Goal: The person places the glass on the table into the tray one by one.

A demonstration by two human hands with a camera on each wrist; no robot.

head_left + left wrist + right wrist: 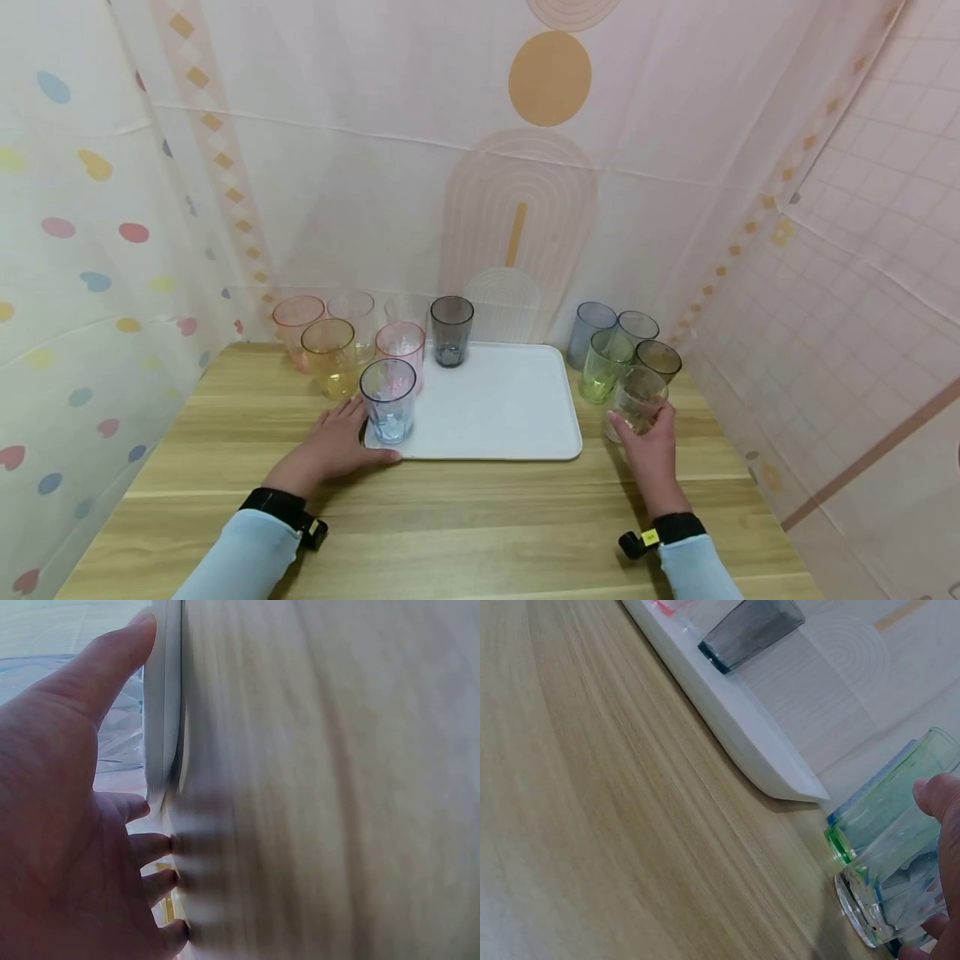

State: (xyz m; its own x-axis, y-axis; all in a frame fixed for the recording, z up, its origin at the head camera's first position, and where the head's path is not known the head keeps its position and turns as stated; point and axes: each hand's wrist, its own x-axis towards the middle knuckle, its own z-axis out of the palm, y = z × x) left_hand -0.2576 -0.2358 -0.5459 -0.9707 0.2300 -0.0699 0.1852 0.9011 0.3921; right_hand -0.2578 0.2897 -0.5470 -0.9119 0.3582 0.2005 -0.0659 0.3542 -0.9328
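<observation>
My right hand (651, 450) grips a clear glass (636, 407) by its sides, thumb on the left and fingers on the right. In the right wrist view this clear glass (877, 900) stands beside a green glass (892, 799). My left hand (337, 442) rests at the front left corner of the white tray (502, 408), thumb along the front edge and fingers spread on the left. In the left wrist view the thumb lies against the tray's rim (161, 705). A blue glass (388, 412) stands on the tray near that hand, with a pink glass (401, 346) behind it.
On the tray's back part stand a smoky grey glass (452, 329) and another clear one. Left of it are an amber glass (330, 358), a reddish glass (296, 329) and a clear one. Several glasses, including blue (585, 342) and brown (662, 360), cluster on the right.
</observation>
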